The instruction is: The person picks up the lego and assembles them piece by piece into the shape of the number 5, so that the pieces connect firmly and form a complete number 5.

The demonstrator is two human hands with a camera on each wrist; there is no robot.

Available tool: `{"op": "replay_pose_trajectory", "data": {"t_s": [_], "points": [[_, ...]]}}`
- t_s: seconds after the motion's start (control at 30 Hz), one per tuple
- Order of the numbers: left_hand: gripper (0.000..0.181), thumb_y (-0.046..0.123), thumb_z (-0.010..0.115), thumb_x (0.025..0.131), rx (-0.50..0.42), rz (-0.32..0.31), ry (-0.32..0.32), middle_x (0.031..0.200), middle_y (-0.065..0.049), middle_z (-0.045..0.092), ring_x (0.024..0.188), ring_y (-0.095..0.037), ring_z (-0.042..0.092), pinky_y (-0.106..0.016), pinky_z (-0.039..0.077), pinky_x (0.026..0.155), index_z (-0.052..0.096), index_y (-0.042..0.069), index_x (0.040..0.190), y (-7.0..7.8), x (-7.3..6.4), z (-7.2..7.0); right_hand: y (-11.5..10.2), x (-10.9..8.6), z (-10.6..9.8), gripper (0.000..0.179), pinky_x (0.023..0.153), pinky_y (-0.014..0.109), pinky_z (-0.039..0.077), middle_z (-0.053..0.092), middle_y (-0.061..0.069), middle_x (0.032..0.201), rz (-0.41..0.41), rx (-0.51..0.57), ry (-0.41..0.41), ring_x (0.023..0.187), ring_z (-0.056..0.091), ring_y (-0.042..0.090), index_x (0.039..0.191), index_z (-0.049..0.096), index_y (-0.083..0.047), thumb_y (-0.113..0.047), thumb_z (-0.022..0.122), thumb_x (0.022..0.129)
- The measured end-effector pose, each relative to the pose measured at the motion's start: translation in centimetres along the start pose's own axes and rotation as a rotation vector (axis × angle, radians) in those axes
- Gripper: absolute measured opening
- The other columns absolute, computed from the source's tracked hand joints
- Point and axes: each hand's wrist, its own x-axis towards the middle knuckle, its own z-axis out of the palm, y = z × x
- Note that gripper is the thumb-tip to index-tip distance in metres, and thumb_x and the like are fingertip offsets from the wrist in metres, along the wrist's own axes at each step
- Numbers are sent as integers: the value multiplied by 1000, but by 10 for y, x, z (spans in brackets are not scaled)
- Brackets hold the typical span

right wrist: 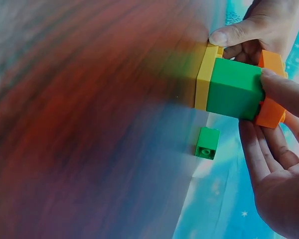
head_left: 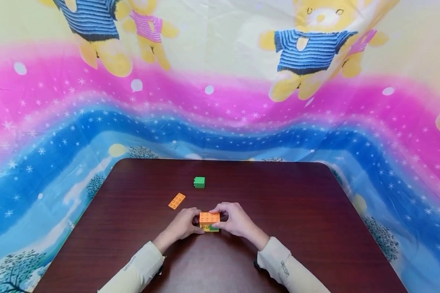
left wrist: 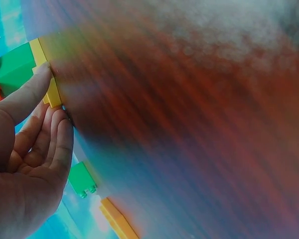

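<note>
Between the two hands stands a small stack of toy building bricks: a yellow plate (right wrist: 205, 79) at the bottom, a green block (right wrist: 234, 88) on one end of it, an orange brick (head_left: 210, 218) on top. My left hand (head_left: 185, 224) pinches the yellow plate low down, thumb on its near side, fingers curled behind. From the right, my right hand (head_left: 236, 219) holds the orange brick between thumb and fingers. Its thumb tip lies by the seam of orange and green in the right wrist view. The orange brick overhangs the yellow plate's other end.
Beyond the stack, a loose green brick (head_left: 199, 182) lies on the dark wooden table (head_left: 278, 195). A loose orange plate with studs (head_left: 177, 201) is left of it and nearer. A printed cloth (head_left: 220, 101) with bears hangs round the table's far and side edges.
</note>
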Motion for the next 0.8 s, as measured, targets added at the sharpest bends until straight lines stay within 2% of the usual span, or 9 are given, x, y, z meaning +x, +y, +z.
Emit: {"op": "replay_pose_trajectory", "data": {"t_s": [0.13,0.4,0.6,0.8], "points": [[28,13,94,75,-1,-2,-3,83,4,60,75,-11,58,-24,49,66,71,12,91,0,0,0,-2,-1,0,38,80,28,61,71,-7,104,-10,-43,10,87,68,8,118,78,-21,-20,90,82],[28,14,94,75,9,10,1,82,5,60,75,-11,58,-24,49,66,71,12,91,0,1,1,-5,-2,-1,38,81,33,61,70,-5,103,-37,-100,22,89,69,16,118,78,-18,-19,90,82],[28,15,94,74,13,16,3,82,5,59,75,-11,58,-23,48,66,70,13,88,0,2,1,-3,-1,-1,38,78,24,58,68,-8,99,-51,-120,23,87,66,11,119,79,-18,-19,89,83],[29,15,95,74,-1,9,3,83,3,61,76,-12,59,-24,50,67,71,12,90,-1,0,0,-2,1,-1,37,80,25,59,72,-7,106,-40,-94,18,89,66,9,118,78,-22,-21,89,83]]}}
